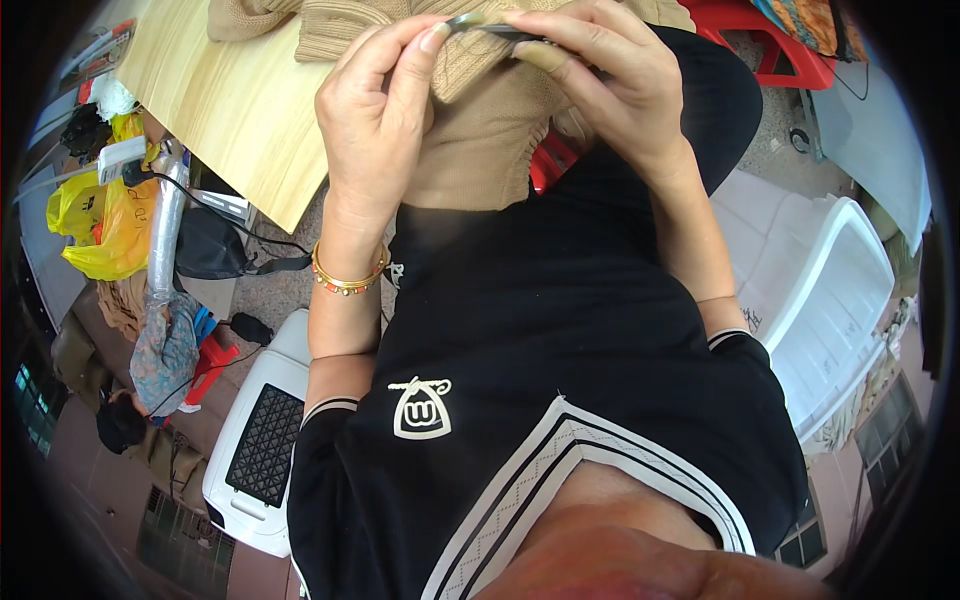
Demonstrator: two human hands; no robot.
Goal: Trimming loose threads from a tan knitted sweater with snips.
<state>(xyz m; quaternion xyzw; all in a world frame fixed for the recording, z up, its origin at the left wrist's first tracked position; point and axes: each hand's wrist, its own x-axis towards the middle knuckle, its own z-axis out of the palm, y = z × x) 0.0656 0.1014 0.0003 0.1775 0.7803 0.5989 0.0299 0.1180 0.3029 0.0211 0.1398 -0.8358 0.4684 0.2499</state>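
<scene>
My left hand (375,115) and my right hand (630,95) are raised close together at the top of the view. Between them is a slim dark tool (492,31), perhaps metal; its exact kind is too small to tell. The left thumb and forefinger pinch one end, and the right fingers close around the other. Below the hands, a tan knitted garment (470,150) with ribbed and cable patterns lies over my lap and onto the table. Part of the knit behind the fingers is hidden.
A pale wooden table (230,110) stands at the upper left. Yellow plastic bags (110,220), a black pouch (210,243) and a white box (230,490) lie left. On the right are a translucent bin (840,290) and a red stool (800,70). Another person (165,350) is at far left.
</scene>
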